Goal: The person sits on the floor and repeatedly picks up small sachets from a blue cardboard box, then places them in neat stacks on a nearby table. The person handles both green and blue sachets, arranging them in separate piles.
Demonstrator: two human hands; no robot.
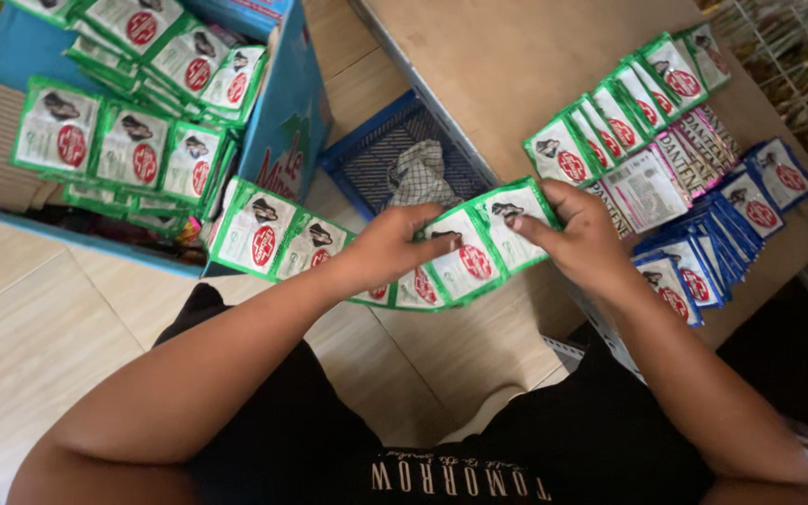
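I look down on a pale tiled floor (39, 327) with a light wooden shelf board (507, 65) at the far right and, at the far left, a blue cardboard box (282, 122) full of green-edged sachet strips, a blue plastic basket (376, 154) holding a checked cloth between them. On the board's right end lie a row of green sachets (624, 108), white sachets and stacks of blue sachets (713, 238). Near the middle, my left hand (387, 248) and right hand (577, 234) pinch a long green-and-white sachet strip (376, 248) between closed fingers, held above the floor.
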